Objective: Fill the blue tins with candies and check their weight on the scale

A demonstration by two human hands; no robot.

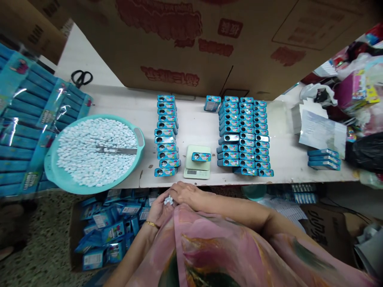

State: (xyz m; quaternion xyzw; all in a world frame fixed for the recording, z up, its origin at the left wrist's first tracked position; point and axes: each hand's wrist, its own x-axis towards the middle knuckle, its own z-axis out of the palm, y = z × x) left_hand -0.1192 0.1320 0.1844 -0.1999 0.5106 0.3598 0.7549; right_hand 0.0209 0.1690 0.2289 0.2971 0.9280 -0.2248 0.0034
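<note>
Small pale blue candies (168, 200) lie in the cupped palm of my left hand (159, 210), just below the table's front edge. My right hand (187, 194) rests close beside them, its fingers bent over the edge of that palm; its fingertips are partly hidden. A blue tin (201, 157) sits on a pale green scale (197, 173) in front of my hands. One column of tins (166, 139) stands left of the scale, several columns (247, 135) to its right. A turquoise basin (140, 137) full of candies holds a metal tool (125, 151).
Black-handled scissors (81, 79) lie at the back left. A large cardboard box (191, 48) borders the table's rear. Blue packs (24, 131) stand far left, and a box of blue packets (73, 243) is below. Papers (323, 129) and stacked tins (323, 159) lie right.
</note>
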